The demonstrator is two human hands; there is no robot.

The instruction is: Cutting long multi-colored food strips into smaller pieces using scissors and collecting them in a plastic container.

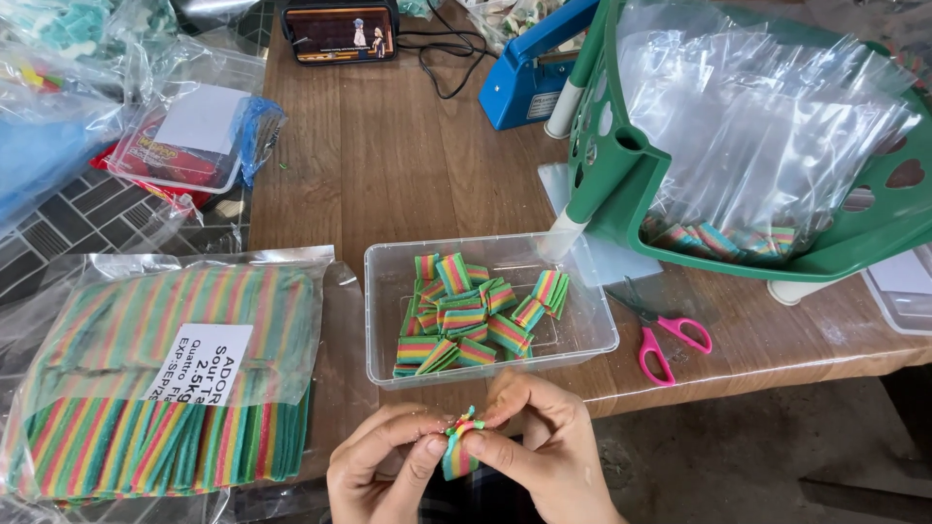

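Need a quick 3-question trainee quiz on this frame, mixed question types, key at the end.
1. True or false: the scissors lie inside the clear tub.
2. What do the left hand and right hand hold between them?
A. a folded rainbow candy strip
B. the scissors
C. an empty bag
3. Fill in: the big bag of candy strips lies to the ______ of the clear tub.

Key:
1. False; they lie on the table, right of the tub.
2. A, the candy strip.
3. left
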